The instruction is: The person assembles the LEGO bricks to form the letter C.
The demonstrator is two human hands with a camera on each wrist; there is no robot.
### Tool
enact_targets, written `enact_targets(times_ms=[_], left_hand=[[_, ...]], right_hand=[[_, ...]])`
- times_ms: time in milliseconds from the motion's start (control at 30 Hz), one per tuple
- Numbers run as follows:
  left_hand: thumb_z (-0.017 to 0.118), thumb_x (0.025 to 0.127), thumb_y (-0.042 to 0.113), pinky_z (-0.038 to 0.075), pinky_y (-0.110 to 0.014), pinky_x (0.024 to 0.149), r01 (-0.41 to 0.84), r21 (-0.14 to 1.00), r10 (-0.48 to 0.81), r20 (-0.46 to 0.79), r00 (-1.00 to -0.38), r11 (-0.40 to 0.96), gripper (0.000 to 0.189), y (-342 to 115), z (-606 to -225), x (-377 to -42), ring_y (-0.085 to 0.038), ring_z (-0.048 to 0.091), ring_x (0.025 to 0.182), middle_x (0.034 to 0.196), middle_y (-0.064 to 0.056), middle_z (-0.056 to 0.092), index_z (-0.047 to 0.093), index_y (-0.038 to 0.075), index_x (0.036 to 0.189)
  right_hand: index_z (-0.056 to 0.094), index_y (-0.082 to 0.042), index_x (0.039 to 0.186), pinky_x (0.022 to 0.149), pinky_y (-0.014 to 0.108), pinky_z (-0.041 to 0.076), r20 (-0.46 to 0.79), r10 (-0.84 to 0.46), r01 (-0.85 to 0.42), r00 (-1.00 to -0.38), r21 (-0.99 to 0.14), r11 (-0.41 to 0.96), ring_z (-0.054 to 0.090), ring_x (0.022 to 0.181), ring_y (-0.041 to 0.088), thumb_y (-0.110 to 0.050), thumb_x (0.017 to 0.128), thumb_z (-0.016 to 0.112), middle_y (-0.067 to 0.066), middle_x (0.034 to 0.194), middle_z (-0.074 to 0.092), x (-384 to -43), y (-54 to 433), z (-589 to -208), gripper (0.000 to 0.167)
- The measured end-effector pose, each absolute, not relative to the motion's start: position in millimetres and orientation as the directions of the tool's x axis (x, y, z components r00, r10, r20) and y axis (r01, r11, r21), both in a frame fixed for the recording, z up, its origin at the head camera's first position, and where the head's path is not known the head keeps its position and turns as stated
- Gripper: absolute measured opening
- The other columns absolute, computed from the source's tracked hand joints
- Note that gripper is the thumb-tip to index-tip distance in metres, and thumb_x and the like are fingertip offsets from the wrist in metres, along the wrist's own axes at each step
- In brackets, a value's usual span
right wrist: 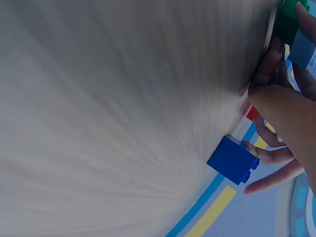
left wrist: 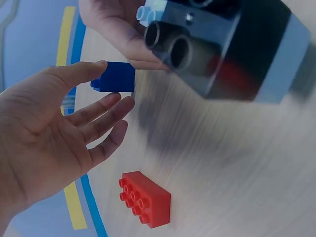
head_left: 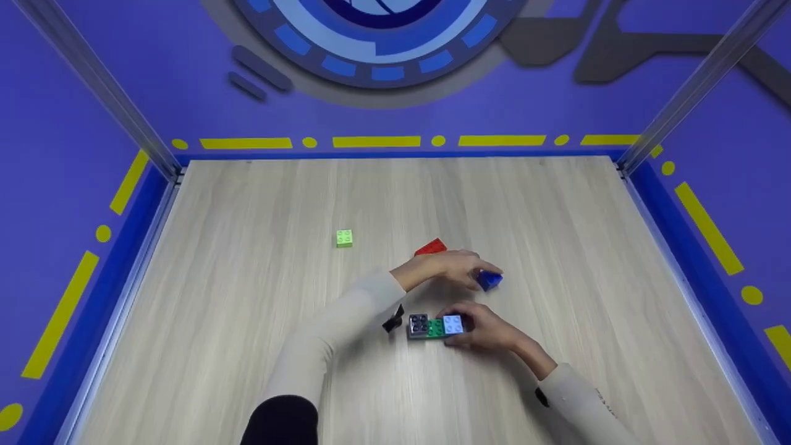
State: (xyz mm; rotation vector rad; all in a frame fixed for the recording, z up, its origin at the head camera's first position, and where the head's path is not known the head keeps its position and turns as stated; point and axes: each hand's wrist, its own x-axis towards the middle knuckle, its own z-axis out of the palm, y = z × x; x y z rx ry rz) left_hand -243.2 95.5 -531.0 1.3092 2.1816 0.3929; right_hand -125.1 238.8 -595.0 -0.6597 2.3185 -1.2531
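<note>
My left hand reaches across to a dark blue brick. In the left wrist view its thumb and fingers lie on opposite sides of that blue brick, in a light pinch. Nearer to me, the right hand grips the right end of a joined row of bricks. That row has a long green brick underneath, a black brick on its left end and a light blue brick on its right end. The right fingers and thumb hold it around the light blue end.
A red brick lies just behind the left wrist, partly covered by it; the left wrist view shows the red brick fully. Farther left stands a lime green brick. Blue panels border the wooden tabletop.
</note>
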Motion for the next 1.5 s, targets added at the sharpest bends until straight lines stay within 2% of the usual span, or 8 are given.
enact_targets(times_ms=[167, 433, 567, 700, 933, 1133, 1267, 1500], left_hand=[[0.062, 0.102, 0.017, 0.046, -0.034, 0.111, 0.735, 0.464, 0.867, -0.316, -0.385, 0.495, 0.052, 99.3, -529.5, -238.6, -0.022, 0.054, 0.132, 0.146, -0.009, 0.056, 0.049, 0.024, 0.152], [0.061, 0.102, 0.025, 0.050, -0.034, 0.104, 0.769, 0.372, 0.844, -0.361, -0.396, 0.519, 0.047, 106.2, -525.6, -229.0, -0.016, 0.054, 0.124, 0.141, -0.004, 0.055, 0.054, 0.034, 0.148], [0.065, 0.100, 0.024, 0.051, -0.030, 0.101, 0.810, 0.360, 0.877, -0.318, -0.360, 0.463, 0.032, 98.6, -525.0, -232.8, -0.016, 0.058, 0.121, 0.131, -0.003, 0.064, 0.070, 0.025, 0.132], [0.069, 0.098, 0.020, 0.050, -0.029, 0.103, 0.828, 0.365, 0.900, -0.265, -0.345, 0.425, 0.022, 77.4, -525.6, -239.8, -0.019, 0.062, 0.118, 0.120, -0.003, 0.073, 0.077, 0.016, 0.118], [0.072, 0.093, 0.007, 0.051, -0.040, 0.105, 0.748, 0.426, 0.861, -0.224, -0.457, 0.509, 0.023, 13.6, -528.1, -244.4, -0.026, 0.063, 0.118, 0.121, -0.009, 0.071, 0.078, 0.012, 0.115], [0.073, 0.092, 0.005, 0.049, -0.047, 0.104, 0.639, 0.464, 0.778, -0.214, -0.591, 0.613, 0.025, -45.5, -532.7, -229.5, -0.032, 0.055, 0.124, 0.126, -0.016, 0.063, 0.078, 0.012, 0.116], [0.073, 0.091, 0.005, 0.050, -0.050, 0.102, 0.598, 0.479, 0.740, -0.185, -0.647, 0.642, 0.027, -75.9, -536.2, -217.7, -0.033, 0.055, 0.123, 0.125, -0.015, 0.063, 0.078, 0.013, 0.116], [0.070, 0.087, -0.004, 0.052, -0.053, 0.099, 0.573, 0.478, 0.654, -0.002, -0.757, 0.665, 0.031, -115.8, -543.4, -197.6, -0.038, 0.058, 0.119, 0.124, -0.020, 0.065, 0.079, 0.010, 0.114]], right_hand=[[0.067, -0.011, 0.126, 0.100, 0.027, 0.048, -0.139, -0.592, -0.216, -0.794, -0.846, 0.488, 0.059, 0.112, 0.016, -0.018, 0.086, 0.082, 0.009, 0.124, 0.069, -123.5, 238.0, -596.7, 0.043], [0.066, -0.009, 0.127, 0.098, 0.029, 0.048, -0.137, -0.591, -0.222, -0.795, -0.841, 0.494, 0.058, 0.111, 0.018, -0.019, 0.086, 0.082, 0.009, 0.123, 0.068, -124.5, 238.9, -596.5, 0.045], [0.065, -0.009, 0.128, 0.099, 0.029, 0.047, -0.133, -0.589, -0.237, -0.797, -0.828, 0.508, 0.057, 0.114, 0.019, -0.020, 0.087, 0.082, 0.009, 0.126, 0.067, -126.1, 242.2, -596.0, 0.046], [0.065, -0.009, 0.127, 0.100, 0.029, 0.047, -0.107, -0.579, -0.255, -0.808, -0.822, 0.509, 0.056, 0.115, 0.022, -0.016, 0.087, 0.081, 0.009, 0.126, 0.066, -129.7, 244.1, -594.0, 0.044], [0.067, -0.009, 0.121, 0.094, 0.030, 0.048, -0.042, -0.581, -0.351, -0.813, -0.761, 0.546, 0.059, 0.106, 0.020, -0.013, 0.086, 0.082, 0.010, 0.116, 0.068, -144.7, 239.3, -588.9, 0.039], [0.066, -0.009, 0.126, 0.103, 0.049, 0.049, -0.135, -0.527, -0.248, -0.839, -0.768, 0.591, 0.057, 0.114, 0.027, -0.010, 0.086, 0.081, 0.012, 0.123, 0.065, -162.8, 236.7, -587.1, 0.043], [0.065, -0.007, 0.128, 0.107, 0.058, 0.046, -0.155, -0.485, -0.194, -0.861, -0.781, 0.594, 0.056, 0.120, 0.033, -0.007, 0.086, 0.081, 0.016, 0.127, 0.063, -176.9, 241.8, -588.1, 0.045], [0.067, -0.006, 0.127, 0.105, 0.057, 0.048, -0.107, -0.512, -0.246, -0.852, -0.782, 0.573, 0.057, 0.113, 0.032, -0.003, 0.085, 0.080, 0.018, 0.122, 0.064, -199.1, 230.5, -586.6, 0.044]])
